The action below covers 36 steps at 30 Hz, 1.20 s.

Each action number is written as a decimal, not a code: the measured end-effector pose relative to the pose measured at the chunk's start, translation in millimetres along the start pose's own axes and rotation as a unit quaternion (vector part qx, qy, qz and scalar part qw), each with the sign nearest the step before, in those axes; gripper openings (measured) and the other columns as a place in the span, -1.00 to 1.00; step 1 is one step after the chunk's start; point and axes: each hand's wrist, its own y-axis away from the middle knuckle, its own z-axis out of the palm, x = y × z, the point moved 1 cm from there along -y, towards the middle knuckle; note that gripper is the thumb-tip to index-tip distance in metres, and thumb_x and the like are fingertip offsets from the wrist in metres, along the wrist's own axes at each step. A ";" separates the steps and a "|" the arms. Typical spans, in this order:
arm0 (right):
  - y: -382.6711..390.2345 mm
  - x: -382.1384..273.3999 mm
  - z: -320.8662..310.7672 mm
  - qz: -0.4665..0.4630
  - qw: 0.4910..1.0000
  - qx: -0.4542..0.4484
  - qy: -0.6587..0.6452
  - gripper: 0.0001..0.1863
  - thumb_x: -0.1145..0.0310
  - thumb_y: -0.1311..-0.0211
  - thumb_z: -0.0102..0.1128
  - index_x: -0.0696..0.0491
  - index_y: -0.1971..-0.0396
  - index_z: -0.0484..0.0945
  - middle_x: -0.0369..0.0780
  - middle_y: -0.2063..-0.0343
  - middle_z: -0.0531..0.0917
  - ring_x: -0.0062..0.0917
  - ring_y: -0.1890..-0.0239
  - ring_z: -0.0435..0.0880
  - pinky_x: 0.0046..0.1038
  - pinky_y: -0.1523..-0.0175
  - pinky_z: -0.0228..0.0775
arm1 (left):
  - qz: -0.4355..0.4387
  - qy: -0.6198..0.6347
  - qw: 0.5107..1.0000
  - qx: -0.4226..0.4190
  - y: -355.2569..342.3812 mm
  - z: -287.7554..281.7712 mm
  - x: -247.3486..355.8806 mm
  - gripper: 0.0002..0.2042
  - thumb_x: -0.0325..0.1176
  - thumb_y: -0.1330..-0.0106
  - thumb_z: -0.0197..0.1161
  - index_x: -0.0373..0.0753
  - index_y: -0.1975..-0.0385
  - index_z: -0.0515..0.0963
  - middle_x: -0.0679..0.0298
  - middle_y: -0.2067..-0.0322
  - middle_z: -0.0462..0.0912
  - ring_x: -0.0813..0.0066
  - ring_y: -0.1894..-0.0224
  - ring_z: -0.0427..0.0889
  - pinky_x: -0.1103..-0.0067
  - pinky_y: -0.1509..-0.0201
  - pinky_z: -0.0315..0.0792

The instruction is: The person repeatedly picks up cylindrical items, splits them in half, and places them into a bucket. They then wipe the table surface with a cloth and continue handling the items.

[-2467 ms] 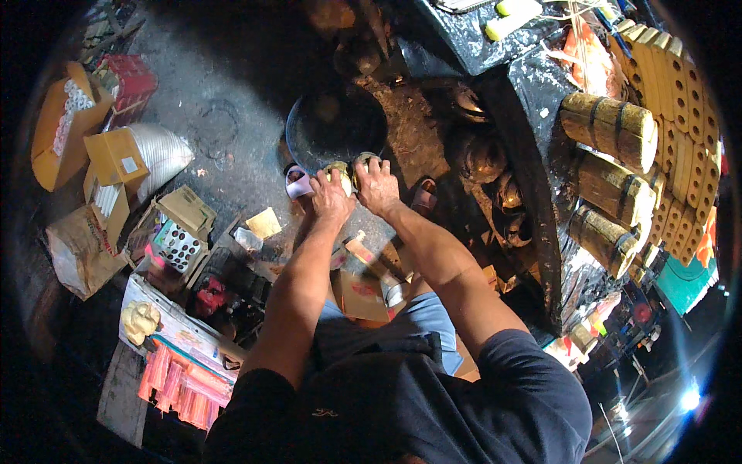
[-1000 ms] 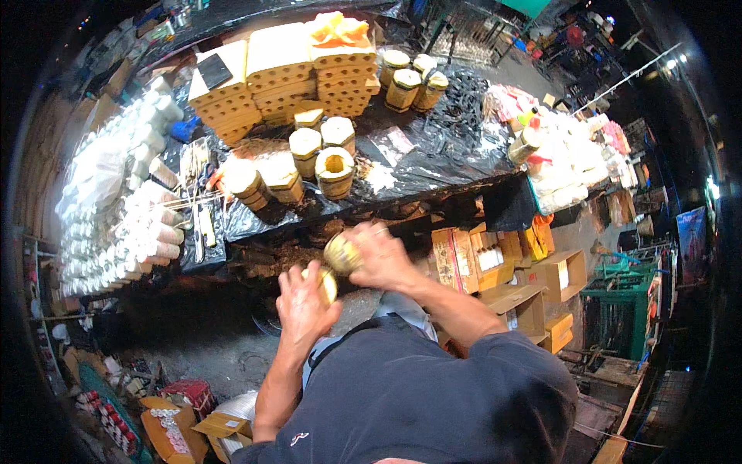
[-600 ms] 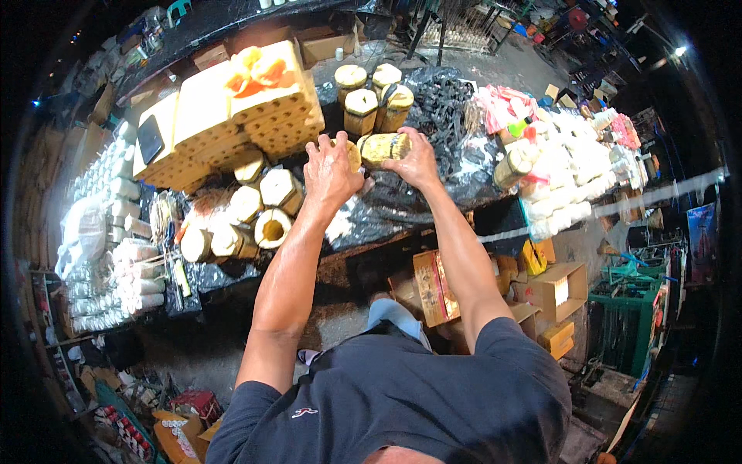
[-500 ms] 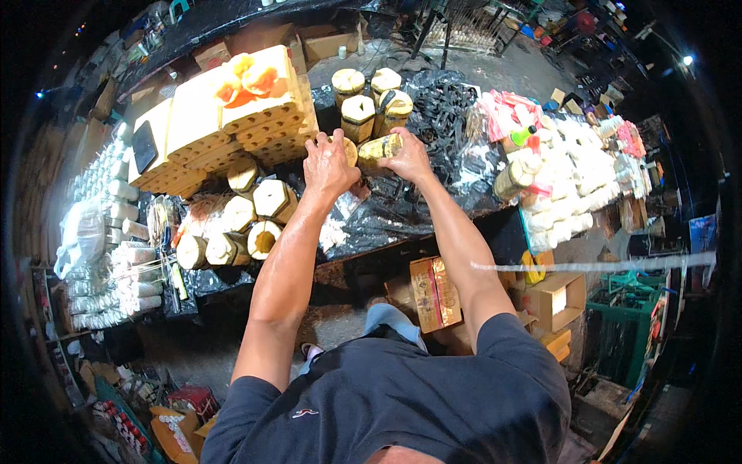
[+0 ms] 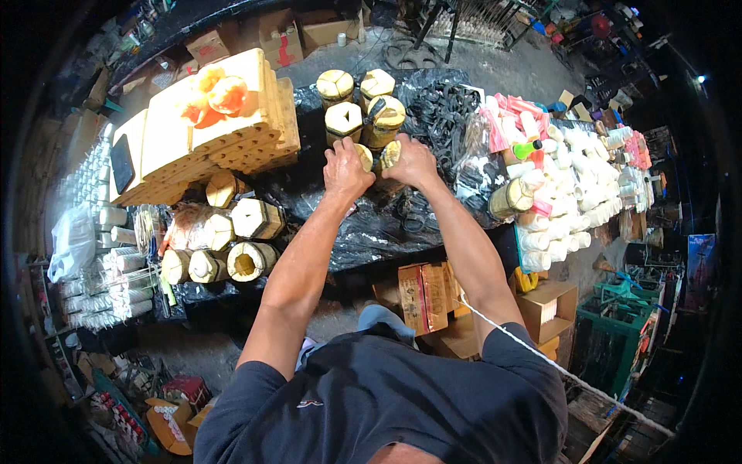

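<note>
My left hand (image 5: 348, 172) is closed around a short cream block (image 5: 364, 158), its fingers hiding most of the sides. Close beside it, my right hand (image 5: 412, 163) grips another cream block (image 5: 391, 155) with dark marks on its side. Just beyond both hands stand several hexagonal cream blocks bound with dark bands, among them one with a slot in its top (image 5: 344, 121) and one with a black strap (image 5: 384, 120). All of these rest on black plastic sheeting (image 5: 363, 236) that covers the table.
On the left, a stack of yellow slabs with holes (image 5: 166, 131) carries orange lumps (image 5: 220, 97) and a dark phone (image 5: 121, 164). More cream blocks (image 5: 257, 220) lie in front. To the right are black straps (image 5: 444, 112), white cylinders (image 5: 568, 193) and a white cord (image 5: 572, 377).
My right hand has brought its block nearer to my left hand and turned it from lying sideways to more upright. My left hand remains on its block. The whole view has shifted slightly.
</note>
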 end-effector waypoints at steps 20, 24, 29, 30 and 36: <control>149.2 -152.1 35.2 -0.292 0.939 0.096 -0.155 -0.43 0.27 -0.16 0.53 0.23 -0.12 0.59 0.05 -0.11 0.64 0.00 -0.21 0.56 -0.09 -0.35 0.41 | -0.021 0.094 0.983 0.159 279.0 -118.9 -152.4 -0.65 -0.38 -0.18 0.43 -0.34 0.05 0.60 -0.04 0.07 0.70 -0.05 0.01 0.71 0.19 -0.13 0.60; 242.8 -230.1 108.8 -0.448 0.826 -0.242 -0.241 -0.40 0.20 -0.18 0.57 0.12 -0.19 0.61 -0.01 -0.12 0.68 -0.11 -0.20 0.67 -0.19 -0.33 0.50 | -0.222 0.006 0.973 0.070 416.7 -88.0 -257.3 -0.65 -0.36 -0.21 0.38 -0.31 0.02 0.60 -0.05 0.08 0.67 -0.06 -0.02 0.70 0.16 -0.14 0.61; 307.7 -287.9 254.0 -0.486 0.721 -0.493 -0.037 -0.34 0.17 -0.22 0.46 0.18 -0.26 0.55 0.08 -0.15 0.65 0.00 -0.22 0.62 -0.12 -0.33 0.47 | -0.512 -0.027 0.846 -0.144 560.6 -8.2 -388.1 -0.45 -0.22 -0.17 0.46 -0.32 -0.15 0.59 -0.12 -0.06 0.66 -0.13 -0.14 0.67 0.14 -0.26 0.59; 317.0 -296.4 282.6 -0.489 0.709 -0.509 0.023 -0.34 0.18 -0.22 0.46 0.19 -0.27 0.54 0.09 -0.16 0.65 0.01 -0.22 0.62 -0.11 -0.32 0.47 | -0.529 -0.011 0.837 -0.141 578.9 7.1 -408.7 -0.44 -0.21 -0.17 0.46 -0.31 -0.17 0.58 -0.13 -0.08 0.65 -0.13 -0.15 0.67 0.14 -0.27 0.59; 354.3 -315.2 367.4 -0.420 0.802 -0.412 -0.106 -0.44 0.24 -0.26 0.47 0.18 -0.19 0.58 0.02 -0.06 0.68 -0.08 -0.03 0.73 -0.18 -0.16 0.59 | -0.552 0.036 0.822 -0.136 636.5 103.4 -545.4 -0.40 -0.24 -0.19 0.46 -0.29 -0.25 0.54 -0.15 -0.29 0.52 -0.13 -0.27 0.59 0.20 -0.36 0.56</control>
